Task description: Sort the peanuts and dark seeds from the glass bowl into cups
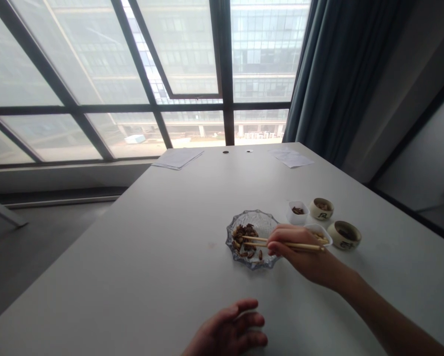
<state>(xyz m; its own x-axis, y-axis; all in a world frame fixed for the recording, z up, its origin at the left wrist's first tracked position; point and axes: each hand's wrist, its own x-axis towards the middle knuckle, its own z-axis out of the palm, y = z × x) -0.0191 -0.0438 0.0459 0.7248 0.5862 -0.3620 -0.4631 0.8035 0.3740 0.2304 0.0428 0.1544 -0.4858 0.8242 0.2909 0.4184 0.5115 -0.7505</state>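
Observation:
My right hand (294, 249) is closed around a pair of wooden chopsticks (303, 245). Their tips reach into a clear scalloped glass bowl (257, 216), among small brown pieces (249, 230) gathered on its left side. What these pieces are, I cannot make out for sure; some look like seeds or shelled nuts. Whether the tips pinch one is too small to tell. My left hand (231, 329) hovers over or rests on the table's near side, fingers apart and slightly curled, holding nothing. Part of the glass bowl is hidden behind my right hand.
Right of the bowl stand a white square dish (298, 212) with brown pieces, another white dish (320, 234) with pale yellowish pieces, and two cream cups with dark characters, a far cup (322, 209) and a near cup (345, 235). Papers (178, 158) lie at the table's far end.

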